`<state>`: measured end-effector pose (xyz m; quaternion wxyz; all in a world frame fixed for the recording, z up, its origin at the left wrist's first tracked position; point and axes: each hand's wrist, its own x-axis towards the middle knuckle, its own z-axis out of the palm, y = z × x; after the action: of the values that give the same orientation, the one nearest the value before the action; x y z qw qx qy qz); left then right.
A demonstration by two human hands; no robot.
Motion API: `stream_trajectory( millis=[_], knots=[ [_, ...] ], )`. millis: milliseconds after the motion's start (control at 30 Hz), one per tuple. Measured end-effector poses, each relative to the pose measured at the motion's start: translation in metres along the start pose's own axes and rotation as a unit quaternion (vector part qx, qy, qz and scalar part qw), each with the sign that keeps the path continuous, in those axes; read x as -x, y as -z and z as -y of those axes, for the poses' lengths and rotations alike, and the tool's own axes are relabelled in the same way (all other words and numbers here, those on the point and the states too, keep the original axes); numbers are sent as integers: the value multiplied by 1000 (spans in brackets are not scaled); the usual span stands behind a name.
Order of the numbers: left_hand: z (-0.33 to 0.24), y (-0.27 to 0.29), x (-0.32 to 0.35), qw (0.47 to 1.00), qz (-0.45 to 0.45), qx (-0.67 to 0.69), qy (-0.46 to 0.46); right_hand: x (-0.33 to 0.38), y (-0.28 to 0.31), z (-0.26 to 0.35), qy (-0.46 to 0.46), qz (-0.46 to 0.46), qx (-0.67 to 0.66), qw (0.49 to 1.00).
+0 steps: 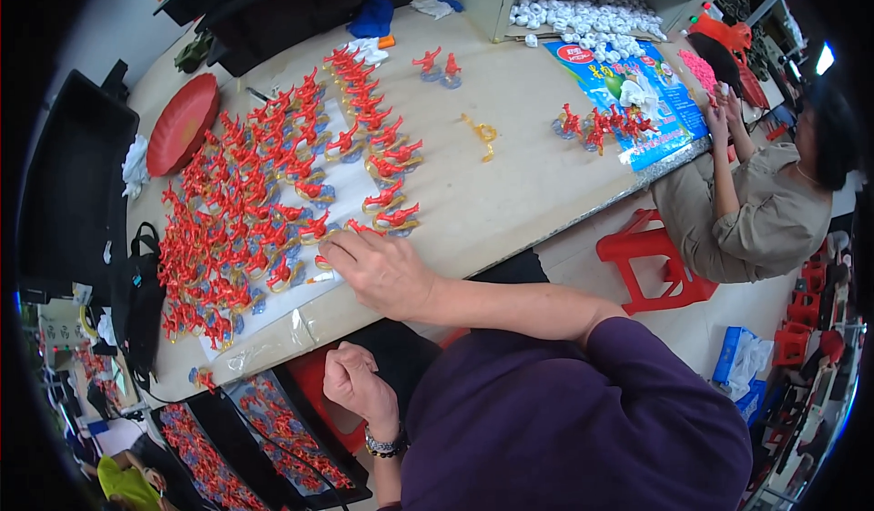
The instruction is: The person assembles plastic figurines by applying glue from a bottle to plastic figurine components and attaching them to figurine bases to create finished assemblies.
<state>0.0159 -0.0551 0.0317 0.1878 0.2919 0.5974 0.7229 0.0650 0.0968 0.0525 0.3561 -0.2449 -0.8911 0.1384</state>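
Small red figurines with yellow and translucent blue parts stand in dense rows on white paper at the left of the table. My right hand reaches over the near edge of these rows, fingers bent down and drawn together. At its fingertips shows a red and yellow figurine, partly covered by the fingers. Closer to my body, below the table edge, my left hand is closed in a loose fist, with a beaded bracelet at its wrist. Whatever may be inside that fist is hidden.
A red dish leans beyond the figurines, near black bins. A yellow piece lies mid-table. More figurines stand by a blue printed sheet. Trays of figurines sit below. A co-worker sits right, near a red stool.
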Motion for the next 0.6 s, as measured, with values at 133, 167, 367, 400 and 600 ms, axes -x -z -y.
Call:
stream_trajectory(
  millis=[133,167,367,400,600],
  knots=[
    [5,-8,6,1000,17,8,16,0,19,7,-6,-19,-22,1000],
    [7,-9,7,999,23,15,25,-2,26,6,-6,-21,-21,1000],
    [14,-13,14,997,76,14,28,-36,94,-89,-62,-185,41,980],
    [16,-13,15,995,90,9,31,-48,103,-121,-120,-193,77,971],
    [2,-29,14,989,132,-38,50,-84,109,-214,-240,-63,130,960]
  ],
)
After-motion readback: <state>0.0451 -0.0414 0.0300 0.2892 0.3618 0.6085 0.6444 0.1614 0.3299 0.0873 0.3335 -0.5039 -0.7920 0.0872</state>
